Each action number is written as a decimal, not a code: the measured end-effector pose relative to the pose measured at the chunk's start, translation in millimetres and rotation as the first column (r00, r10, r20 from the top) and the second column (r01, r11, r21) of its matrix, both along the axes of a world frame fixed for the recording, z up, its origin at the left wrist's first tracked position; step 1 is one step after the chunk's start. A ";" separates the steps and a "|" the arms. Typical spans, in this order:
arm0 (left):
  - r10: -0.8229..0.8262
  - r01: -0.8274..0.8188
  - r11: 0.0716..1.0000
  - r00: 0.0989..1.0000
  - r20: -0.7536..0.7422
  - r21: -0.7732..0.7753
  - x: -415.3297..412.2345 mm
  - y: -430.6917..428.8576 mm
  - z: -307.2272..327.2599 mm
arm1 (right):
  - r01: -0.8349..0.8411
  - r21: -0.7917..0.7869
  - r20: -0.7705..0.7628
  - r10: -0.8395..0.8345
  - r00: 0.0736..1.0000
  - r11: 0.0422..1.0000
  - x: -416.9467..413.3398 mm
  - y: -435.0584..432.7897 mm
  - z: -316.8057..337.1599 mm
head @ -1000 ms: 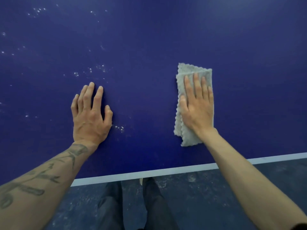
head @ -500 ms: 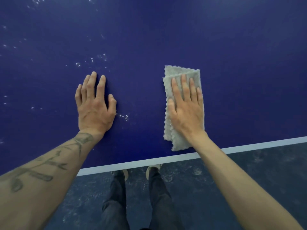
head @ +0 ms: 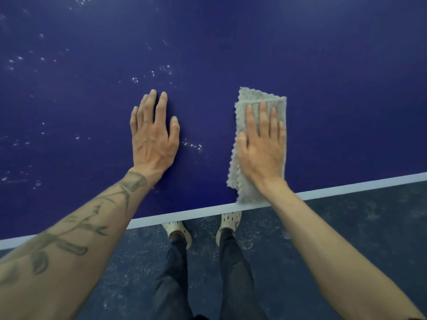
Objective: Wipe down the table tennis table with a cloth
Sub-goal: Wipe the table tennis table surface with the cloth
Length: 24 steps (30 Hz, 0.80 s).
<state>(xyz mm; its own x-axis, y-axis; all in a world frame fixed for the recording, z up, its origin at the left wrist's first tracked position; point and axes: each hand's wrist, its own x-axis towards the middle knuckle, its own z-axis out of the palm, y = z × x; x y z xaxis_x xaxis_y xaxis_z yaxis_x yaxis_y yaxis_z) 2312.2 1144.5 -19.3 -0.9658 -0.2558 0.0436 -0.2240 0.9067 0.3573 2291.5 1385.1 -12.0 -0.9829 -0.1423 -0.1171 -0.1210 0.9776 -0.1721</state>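
Nearest, two legs in dark trousers (head: 175, 273) stand on a dark, pale-flecked floor (head: 346, 227), the toes of pale perforated clogs (head: 178, 232) tucked just under the table's edge; that edge is a straight pale stripe (head: 184, 217) running low on the left to higher on the right. The folded grey cloth (head: 261, 95) lies on the table tennis table (head: 323, 65) with its near end reaching the stripe, long side pointing away from the person; it is nubby, with scalloped, wavy hems. The right hand (head: 261, 153) lies flat on it, fingers straight and close together, pressing rather than gripping. The left hand (head: 153, 139) rests palm-down on the bare top well to the left of the cloth, fingers straight and slightly spread, holding nothing; its forearm carries a leafy tattoo (head: 69, 232). Between the hands sits a small cluster of white specks (head: 193, 145) — more are scattered across the left and far left. The top is smooth, matte, deep blue, and stretches wide and unbroken beyond both hands and off to the right.
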 end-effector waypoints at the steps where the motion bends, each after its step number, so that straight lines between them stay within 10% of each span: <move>1: -0.006 0.006 1.000 1.000 -0.005 -0.005 4.1 -6.7 1.2 | -0.034 -0.012 -0.003 0.034 0.999 0.999 4.8 -22.3 0.1; 6: 0.018 -0.017 0.998 1.000 0.018 -0.058 29.1 -60.7 7.5 | -0.362 -0.019 0.029 0.362 0.932 0.932 69.2 -47.2 1.2; 13: 0.018 -0.011 0.990 0.999 0.045 -0.141 43.4 -127.5 3.7 | 0.088 0.005 0.019 -0.088 0.996 0.996 30.2 -56.2 -0.5; 21: 0.014 -0.014 0.993 1.000 0.007 -0.120 41.6 -141.3 -4.0 | -0.360 -0.097 0.013 0.363 0.932 0.928 97.1 -148.0 -0.8; 24: 0.017 -0.016 0.995 1.000 0.016 -0.098 41.1 -141.1 -1.7 | -0.200 -0.032 0.034 0.202 0.979 0.979 83.3 -104.0 -0.6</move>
<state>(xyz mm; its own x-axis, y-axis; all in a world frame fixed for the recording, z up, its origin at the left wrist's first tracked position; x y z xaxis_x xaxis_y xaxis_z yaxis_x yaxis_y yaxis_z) 2353.3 1003.4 -21.0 -0.9623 -0.2669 0.0534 -0.2442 0.9333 0.2632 2374.8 1281.1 -12.6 -0.9290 -0.3403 -0.1456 -0.3077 0.9287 -0.2071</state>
